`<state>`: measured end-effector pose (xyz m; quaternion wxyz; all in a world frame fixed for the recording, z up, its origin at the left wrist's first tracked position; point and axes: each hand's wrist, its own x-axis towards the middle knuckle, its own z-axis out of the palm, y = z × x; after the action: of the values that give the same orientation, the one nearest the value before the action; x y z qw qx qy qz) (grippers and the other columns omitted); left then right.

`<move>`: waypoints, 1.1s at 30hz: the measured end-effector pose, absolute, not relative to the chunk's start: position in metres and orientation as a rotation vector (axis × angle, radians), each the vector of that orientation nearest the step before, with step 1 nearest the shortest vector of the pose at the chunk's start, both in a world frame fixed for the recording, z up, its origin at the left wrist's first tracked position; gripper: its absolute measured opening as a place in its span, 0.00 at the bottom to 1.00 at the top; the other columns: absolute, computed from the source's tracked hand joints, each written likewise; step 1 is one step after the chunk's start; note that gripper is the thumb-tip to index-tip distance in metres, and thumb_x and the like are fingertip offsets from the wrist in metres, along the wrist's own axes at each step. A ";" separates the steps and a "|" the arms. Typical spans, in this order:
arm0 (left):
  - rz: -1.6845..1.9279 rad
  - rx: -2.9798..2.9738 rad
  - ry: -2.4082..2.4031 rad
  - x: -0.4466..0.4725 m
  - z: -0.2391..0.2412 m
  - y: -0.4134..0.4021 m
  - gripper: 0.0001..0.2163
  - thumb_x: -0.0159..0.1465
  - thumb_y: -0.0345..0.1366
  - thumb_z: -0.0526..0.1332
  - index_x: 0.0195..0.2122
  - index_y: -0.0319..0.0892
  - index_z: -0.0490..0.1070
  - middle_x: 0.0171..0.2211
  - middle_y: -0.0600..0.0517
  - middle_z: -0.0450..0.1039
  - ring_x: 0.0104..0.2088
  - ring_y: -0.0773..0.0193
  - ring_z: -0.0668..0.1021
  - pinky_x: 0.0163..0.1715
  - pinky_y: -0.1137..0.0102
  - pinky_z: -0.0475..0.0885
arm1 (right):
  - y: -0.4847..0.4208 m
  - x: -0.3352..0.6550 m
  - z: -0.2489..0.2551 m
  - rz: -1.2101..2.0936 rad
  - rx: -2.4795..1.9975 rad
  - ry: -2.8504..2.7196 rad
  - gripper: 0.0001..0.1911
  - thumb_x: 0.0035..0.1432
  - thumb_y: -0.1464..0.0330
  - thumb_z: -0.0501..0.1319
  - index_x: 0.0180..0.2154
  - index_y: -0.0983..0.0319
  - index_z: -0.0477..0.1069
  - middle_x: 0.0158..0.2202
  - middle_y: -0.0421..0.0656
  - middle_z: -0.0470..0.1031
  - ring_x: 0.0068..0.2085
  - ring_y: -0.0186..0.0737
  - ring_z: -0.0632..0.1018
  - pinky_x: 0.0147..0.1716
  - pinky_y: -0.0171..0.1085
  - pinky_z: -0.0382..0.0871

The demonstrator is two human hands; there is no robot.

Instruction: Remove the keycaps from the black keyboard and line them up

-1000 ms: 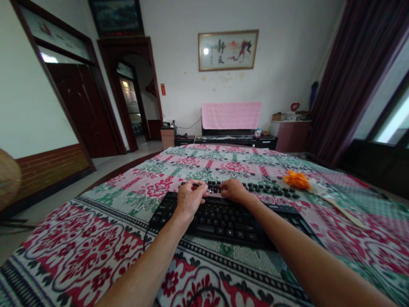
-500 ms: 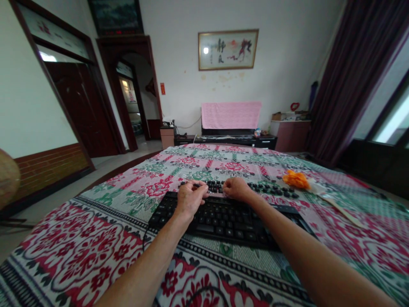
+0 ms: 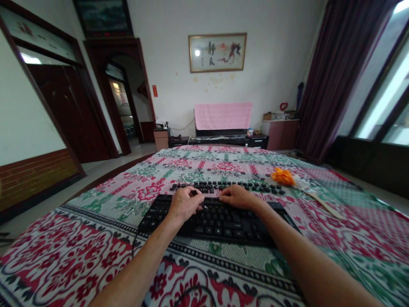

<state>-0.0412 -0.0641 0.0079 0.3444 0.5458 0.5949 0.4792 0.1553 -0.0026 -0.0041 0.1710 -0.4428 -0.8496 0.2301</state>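
Observation:
A black keyboard [image 3: 220,221] lies on the flowered cloth [image 3: 96,247] in front of me. Both hands rest on its far rows. My left hand [image 3: 184,204] is curled, and its fingertips pinch a small dark piece that looks like a keycap. My right hand [image 3: 237,197] is also curled, with its fingertips pressed down at the keyboard's far edge; what they hold is hidden. Just beyond the hands, loose black keycaps [image 3: 252,186] lie in rows on the cloth.
An orange bundle [image 3: 283,176] and a pale flat stick [image 3: 318,199] lie on the cloth to the right. The keyboard's cable [image 3: 134,247] runs off its left end. A low cabinet with a pink cloth [image 3: 223,116] stands at the far wall, a doorway at the left.
Both hands have drawn back a little from the row of loose keycaps onto the keyboard's far rows. My head has turned slightly, which shifts the whole view.

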 end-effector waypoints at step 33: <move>0.800 2.138 2.111 -0.021 0.018 -0.076 0.10 0.52 0.34 0.55 0.32 0.40 0.74 0.25 0.49 0.74 0.29 0.62 0.74 0.32 0.72 0.64 | -0.012 0.133 -0.004 0.338 -1.449 -2.387 0.14 0.49 0.67 0.52 0.26 0.63 0.76 0.24 0.44 0.75 0.26 0.35 0.73 0.23 0.30 0.55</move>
<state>-0.0207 -0.0756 0.0178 0.0161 0.6874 0.6790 0.2572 0.1328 -0.0121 -0.0042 0.1636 -0.5082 -0.8372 0.1185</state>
